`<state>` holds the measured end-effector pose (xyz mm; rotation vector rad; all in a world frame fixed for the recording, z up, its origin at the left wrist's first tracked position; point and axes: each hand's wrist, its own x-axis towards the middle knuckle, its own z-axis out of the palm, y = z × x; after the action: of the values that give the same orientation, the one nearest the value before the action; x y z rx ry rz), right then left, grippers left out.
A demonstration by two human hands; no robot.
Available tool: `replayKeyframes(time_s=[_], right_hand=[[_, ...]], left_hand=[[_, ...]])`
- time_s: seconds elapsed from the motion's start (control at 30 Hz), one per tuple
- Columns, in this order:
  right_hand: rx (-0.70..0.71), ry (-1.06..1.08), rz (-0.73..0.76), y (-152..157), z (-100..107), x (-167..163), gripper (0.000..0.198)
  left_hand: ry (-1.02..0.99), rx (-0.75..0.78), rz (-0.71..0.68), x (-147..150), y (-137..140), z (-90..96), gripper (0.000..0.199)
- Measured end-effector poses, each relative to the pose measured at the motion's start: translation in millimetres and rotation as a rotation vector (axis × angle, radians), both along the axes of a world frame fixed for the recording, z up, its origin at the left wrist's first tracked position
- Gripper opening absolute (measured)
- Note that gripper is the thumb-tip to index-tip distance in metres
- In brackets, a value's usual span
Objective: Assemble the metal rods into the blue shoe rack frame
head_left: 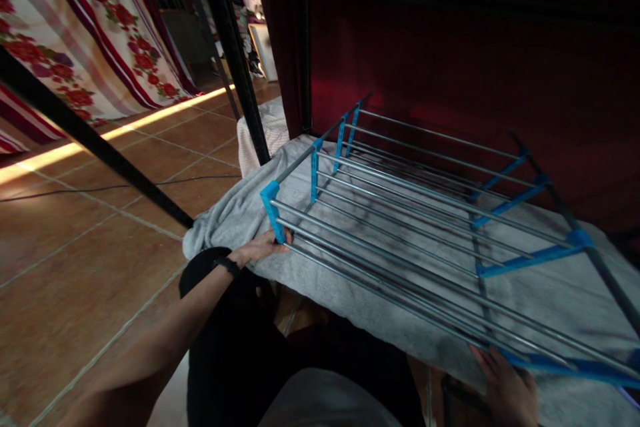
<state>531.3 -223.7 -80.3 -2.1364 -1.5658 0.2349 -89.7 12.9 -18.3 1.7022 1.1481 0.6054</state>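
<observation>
A rack of metal tubes with blue plastic brackets (400, 224) lies across a grey blanket in front of me. My left hand (263, 247) grips its near left corner, fingers curled around the lower end of a blue bracket (273, 212). At the near right, my right hand (507, 383) holds the lower front tube beside another blue bracket (543, 363); its fingers are partly hidden. The rack's tubes run from left to right between the two end frames. Its far side is close to a dark red cloth.
The grey blanket (295, 160) covers a low surface. Dark red cloth (425, 67) hangs behind it. Black poles (235, 47) stand at the left. Beyond are a tiled floor (90, 240), a thin cable (120, 187) and a flowered curtain (100, 27).
</observation>
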Motion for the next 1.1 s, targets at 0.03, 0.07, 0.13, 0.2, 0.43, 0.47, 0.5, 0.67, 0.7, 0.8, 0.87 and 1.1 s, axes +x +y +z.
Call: replayKeyframes(time_s=[0.03, 0.07, 0.13, 0.2, 0.43, 0.47, 0.5, 0.67, 0.7, 0.8, 0.87, 1.1], right_hand=[[0.005, -0.033, 0.019, -1.6, -2.7, 1.1, 0.036], [0.008, -0.062, 0.032, -3.2, -5.2, 2.0, 0.036], [0.018, -0.089, 0.049, -5.9, -9.4, 3.7, 0.036], [0.030, -0.101, 0.068, -7.7, -12.2, 5.3, 0.035], [0.032, -0.068, 0.027, -7.1, -12.7, 9.8, 0.036], [0.032, -0.057, 0.023, -6.3, -12.2, 10.1, 0.035], [0.031, -0.043, 0.014, -5.5, -11.7, 10.4, 0.034], [0.008, -0.007, 0.010, -3.1, -9.7, 10.5, 0.035], [0.009, 0.000, 0.009, -3.3, -9.2, 9.5, 0.035], [0.016, 0.037, -0.013, -4.1, -5.8, 4.0, 0.033], [0.020, 0.067, -0.032, -3.0, -1.3, -0.1, 0.031], [0.037, 0.173, -0.124, 4.6, 11.6, -6.6, 0.023]], left_hand=[[-0.001, 0.003, 0.002, 0.2, -0.5, 0.3, 0.027], [-0.002, 0.007, 0.004, 0.4, -0.9, 0.8, 0.027], [-0.005, 0.012, 0.006, 1.1, -1.6, 1.8, 0.028], [-0.007, 0.013, 0.009, 1.7, -2.0, 2.7, 0.027], [-0.013, 0.008, 0.034, 4.5, 0.7, -0.5, 0.026], [-0.014, 0.005, 0.039, 5.2, 1.1, -1.5, 0.026], [-0.015, 0.003, 0.045, 5.8, 1.5, -2.5, 0.027], [-0.015, -0.012, 0.067, 7.4, 0.4, -3.9, 0.025], [-0.014, -0.017, 0.067, 7.2, -0.1, -3.4, 0.026], [-0.014, -0.030, 0.060, 6.2, -1.3, -1.5, 0.027], [-0.013, -0.034, 0.054, 5.7, -1.6, -1.3, 0.028], [-0.011, -0.015, 0.072, 4.9, 0.3, -6.8, 0.029]])
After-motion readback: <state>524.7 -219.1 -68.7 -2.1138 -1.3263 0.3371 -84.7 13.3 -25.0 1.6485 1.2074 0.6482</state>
